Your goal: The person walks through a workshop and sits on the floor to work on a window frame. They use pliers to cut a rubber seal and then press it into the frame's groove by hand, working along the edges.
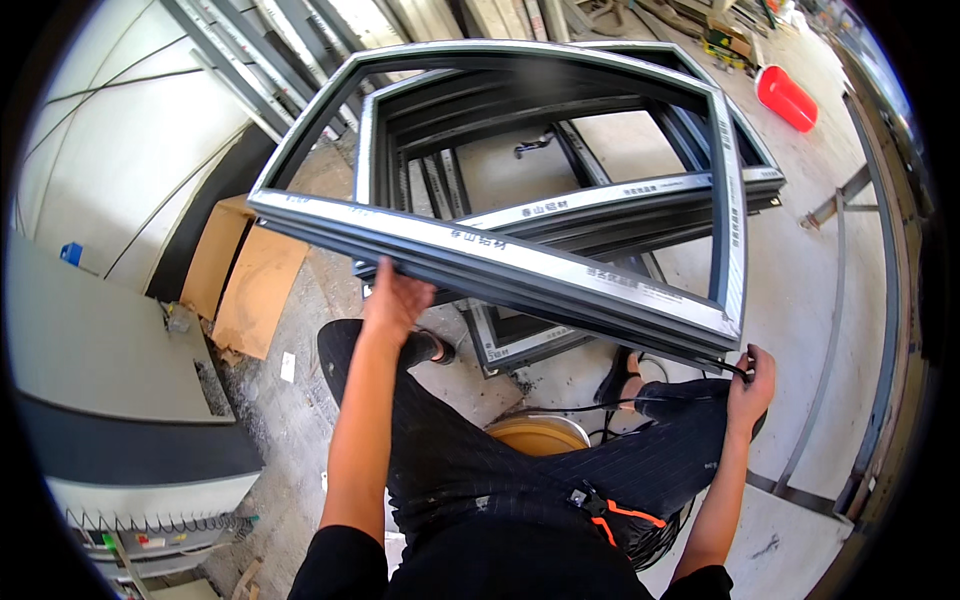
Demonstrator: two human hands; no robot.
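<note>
A stack of dark grey metal window frames (480,232) with white protective film lies in front of me, the top one turned askew over the others. My left hand (398,298) is at the near edge of the top frame, its thumb up against the side and its fingers stretched out, slightly blurred. At the near right corner, my right hand (752,385) pinches a thin black rubber strip (728,368) against the frame's edge. More black strip (560,408) trails between my legs. A window handle (534,146) shows through the frame openings.
I sit on a round yellowish stool (540,434). A black pouch with orange trim (630,515) lies at my lap. Opened cardboard (262,285) and a grey cabinet (100,330) stand left. Metal profiles (235,65) lean at the back; a red bucket (787,98) lies far right.
</note>
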